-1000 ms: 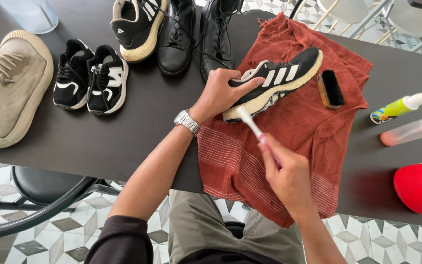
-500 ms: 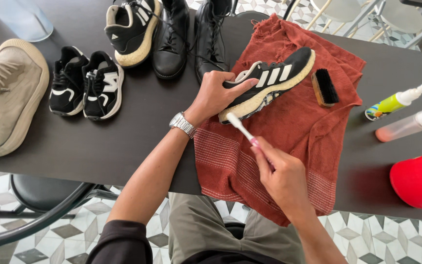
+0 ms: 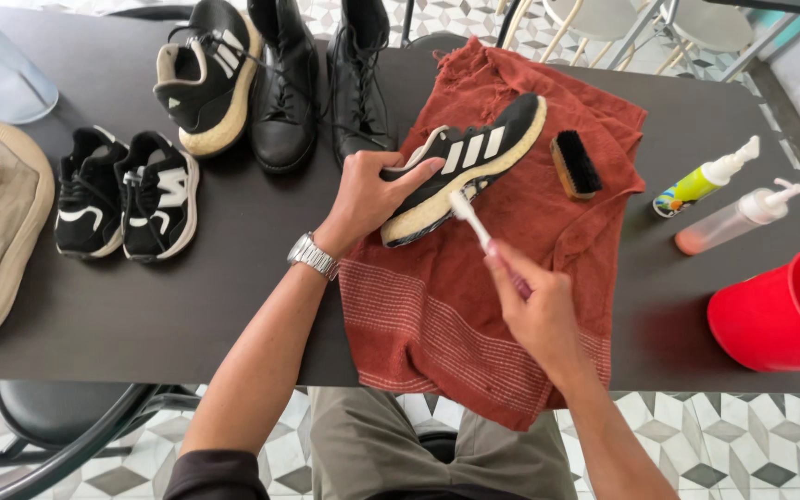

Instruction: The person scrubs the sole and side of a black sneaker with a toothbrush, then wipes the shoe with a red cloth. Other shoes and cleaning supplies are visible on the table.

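A dark counter (image 3: 233,306) carries a rust-red towel (image 3: 474,306) spread under both hands. On the towel, a black sneaker (image 3: 469,162) with white stripes lies tilted on its side, gripped at the heel end by the left hand (image 3: 372,194), fingers curled around it. The right hand (image 3: 534,310), nearer the body, is closed around a white toothbrush (image 3: 468,218) whose head touches the sneaker's pale sole. Beyond that hand lies a small black brush (image 3: 574,164).
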